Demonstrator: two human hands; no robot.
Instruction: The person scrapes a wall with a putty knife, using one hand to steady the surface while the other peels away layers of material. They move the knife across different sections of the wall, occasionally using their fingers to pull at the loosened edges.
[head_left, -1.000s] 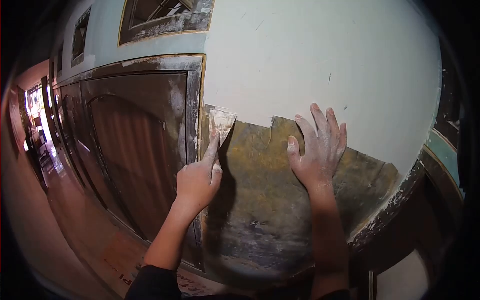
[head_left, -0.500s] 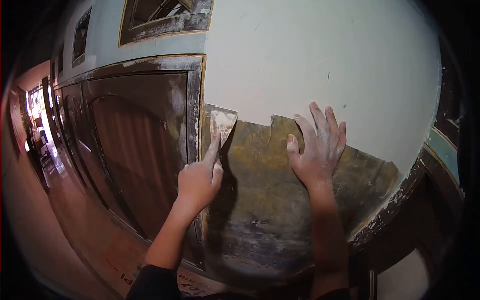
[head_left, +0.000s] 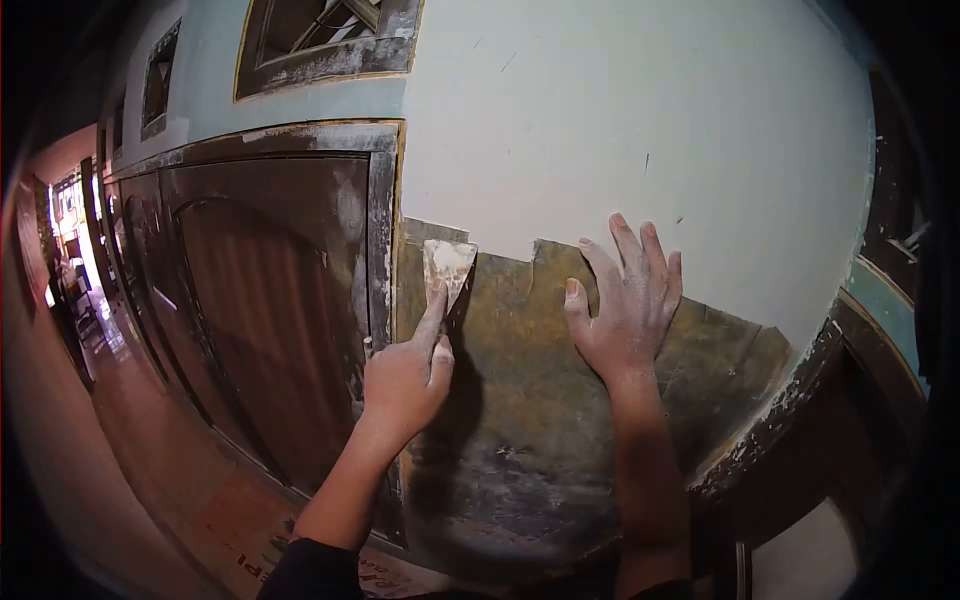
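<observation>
My left hand [head_left: 405, 385] is closed around a putty knife [head_left: 450, 263], its index finger laid along the back of the blade. Whitish residue coats that flared blade, which points up just below the ragged edge of the pale paint layer [head_left: 600, 130]. The knife's handle is hidden in the fist. To the right, my dusty right hand [head_left: 625, 310] rests with spread fingers against the wall, its fingertips reaching over the paint edge. Below that edge lies a brown-grey stripped patch [head_left: 530, 400], darkened by the left arm's shadow.
A dark wooden door [head_left: 270, 290] with a scuffed frame [head_left: 382, 220] stands just left of the patch. Above it is a framed opening [head_left: 335, 35]. Dark woodwork [head_left: 770, 450] borders the wall at right. A reddish floor [head_left: 170, 420] runs toward a bright doorway.
The putty knife has moved slightly down and right, away from the paint edge. My right hand keeps its place on the wall. The whole view has shifted a little.
</observation>
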